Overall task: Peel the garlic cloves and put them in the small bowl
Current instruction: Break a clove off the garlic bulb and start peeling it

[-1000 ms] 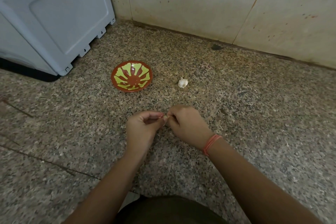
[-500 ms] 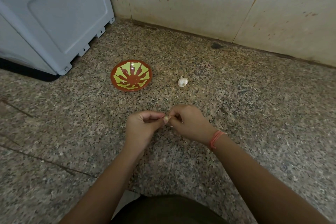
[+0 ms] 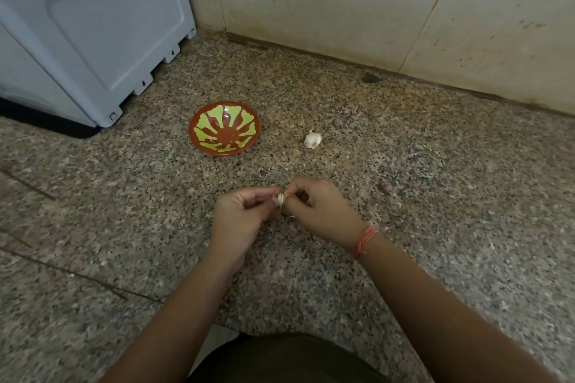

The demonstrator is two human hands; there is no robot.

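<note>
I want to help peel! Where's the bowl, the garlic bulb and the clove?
small bowl [image 3: 223, 127], head view, bare painted centre.
garlic bulb [image 3: 312, 140], head view, white side.
garlic clove [image 3: 281, 198], head view, visible pale tip.

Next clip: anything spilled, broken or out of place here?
Nothing stands out. The small bowl sits upright and empty, the garlic bulb lies apart to its right, and the left hand and right hand pinch one clove. Only a dark spot marks the surface by the wall.

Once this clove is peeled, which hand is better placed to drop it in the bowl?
Left, probably. Both the left hand and the right hand pinch the clove, but the bowl sits ahead on the left hand's side; the right would have to cross over.
</note>
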